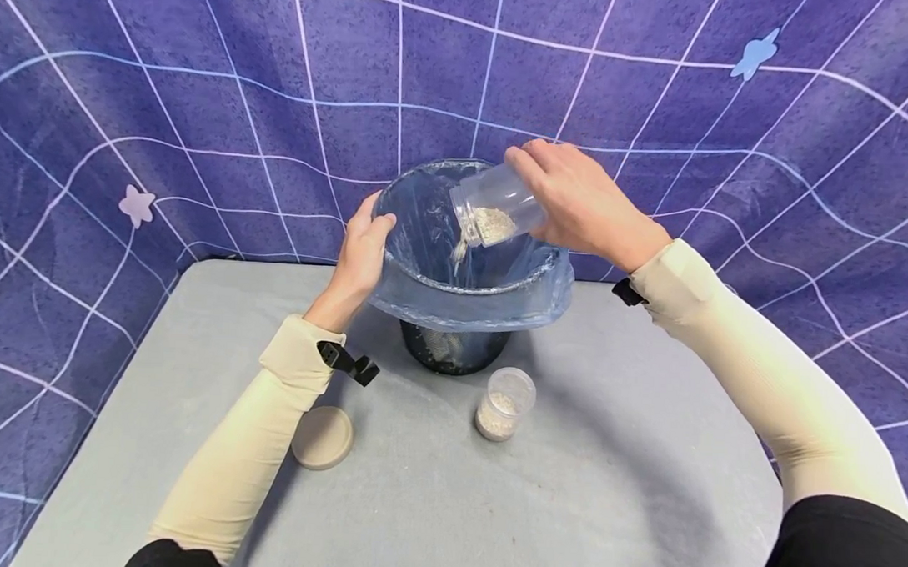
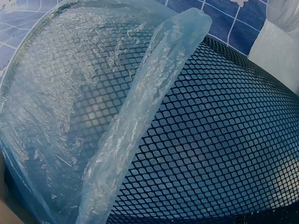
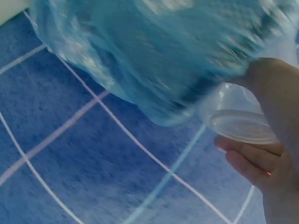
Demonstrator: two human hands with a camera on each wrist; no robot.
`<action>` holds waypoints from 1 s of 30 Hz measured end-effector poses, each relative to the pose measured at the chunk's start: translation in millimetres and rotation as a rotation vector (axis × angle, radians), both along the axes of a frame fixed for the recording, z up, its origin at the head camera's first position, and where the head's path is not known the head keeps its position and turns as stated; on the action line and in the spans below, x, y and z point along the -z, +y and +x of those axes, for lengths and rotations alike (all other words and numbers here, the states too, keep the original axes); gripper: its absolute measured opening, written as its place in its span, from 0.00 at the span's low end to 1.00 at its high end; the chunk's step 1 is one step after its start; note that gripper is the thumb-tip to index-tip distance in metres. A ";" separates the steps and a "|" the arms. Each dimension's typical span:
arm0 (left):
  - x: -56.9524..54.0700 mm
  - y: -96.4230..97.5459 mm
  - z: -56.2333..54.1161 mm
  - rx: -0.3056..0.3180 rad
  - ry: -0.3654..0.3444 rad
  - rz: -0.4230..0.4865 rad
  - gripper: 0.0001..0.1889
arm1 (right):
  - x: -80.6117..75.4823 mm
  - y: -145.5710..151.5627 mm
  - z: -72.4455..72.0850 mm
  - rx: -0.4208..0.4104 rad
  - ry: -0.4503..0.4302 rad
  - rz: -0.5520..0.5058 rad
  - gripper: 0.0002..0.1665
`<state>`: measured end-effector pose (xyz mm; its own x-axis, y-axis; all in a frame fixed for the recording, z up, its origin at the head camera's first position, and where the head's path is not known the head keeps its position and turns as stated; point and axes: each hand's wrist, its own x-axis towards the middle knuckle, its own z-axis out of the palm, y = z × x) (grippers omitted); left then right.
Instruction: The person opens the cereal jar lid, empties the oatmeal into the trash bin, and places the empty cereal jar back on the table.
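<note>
In the head view my right hand [image 1: 577,196] grips a clear plastic jar [image 1: 505,203] tilted mouth-down over a mesh wastebasket [image 1: 455,352]. Pale flakes [image 1: 460,250] spill from its mouth into the blue bin liner [image 1: 468,309], and more lie inside along the lower wall. My left hand [image 1: 360,259] holds the wastebasket's left rim through the liner, thumb on top. The right wrist view catches the jar's round base [image 3: 243,127] between thumb and fingers. Up close in the left wrist view are the black mesh [image 2: 210,126] and folded liner edge [image 2: 140,112]; that hand barely shows.
A small clear cup [image 1: 506,402] partly filled with pale flakes stands on the grey table [image 1: 589,505] in front of the wastebasket. Beside my left forearm lies a round beige lid [image 1: 323,437]. A purple gridded curtain [image 1: 341,79] hangs close behind.
</note>
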<state>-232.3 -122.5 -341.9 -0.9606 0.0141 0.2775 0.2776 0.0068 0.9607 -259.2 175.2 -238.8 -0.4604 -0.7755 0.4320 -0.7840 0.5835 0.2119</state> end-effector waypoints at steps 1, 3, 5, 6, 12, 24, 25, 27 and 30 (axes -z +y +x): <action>0.4 -0.2 -0.1 -0.002 0.000 -0.004 0.29 | 2.4 -0.1 -0.6 -0.006 -0.001 0.011 0.53; 0.7 -0.6 -0.3 -0.006 -0.006 -0.018 0.29 | 6.0 0.6 -1.6 -0.001 -0.007 0.007 0.53; 0.9 -0.5 -0.5 -0.005 -0.008 -0.025 0.29 | 7.6 1.3 -2.6 0.007 -0.006 -0.003 0.54; 0.9 -0.6 -0.6 -0.005 -0.009 -0.028 0.29 | 7.9 1.3 -3.0 0.010 -0.009 -0.006 0.54; 1.5 -1.2 -1.1 -0.003 0.002 -0.005 0.29 | -4.4 -1.0 -1.2 0.032 -0.016 -0.054 0.51; 1.7 -1.4 -2.3 -0.003 0.008 -0.012 0.28 | 0.6 0.1 1.1 0.035 -0.012 -0.045 0.50; 1.3 -1.3 -2.1 -0.002 0.008 -0.022 0.29 | 2.2 0.7 0.4 0.035 -0.009 -0.051 0.50; 0.6 -1.2 -2.0 -0.004 0.006 -0.037 0.29 | 4.2 1.2 -0.9 0.029 0.002 -0.057 0.51; -0.6 -1.2 -1.3 -0.008 0.003 -0.041 0.29 | 4.9 0.6 -1.7 0.016 0.004 -0.045 0.50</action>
<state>-233.6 -123.7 -341.3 -0.9599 0.0182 0.2798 0.2803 0.0482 0.9587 -260.9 175.8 -243.7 -0.4708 -0.7477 0.4683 -0.7738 0.6049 0.1880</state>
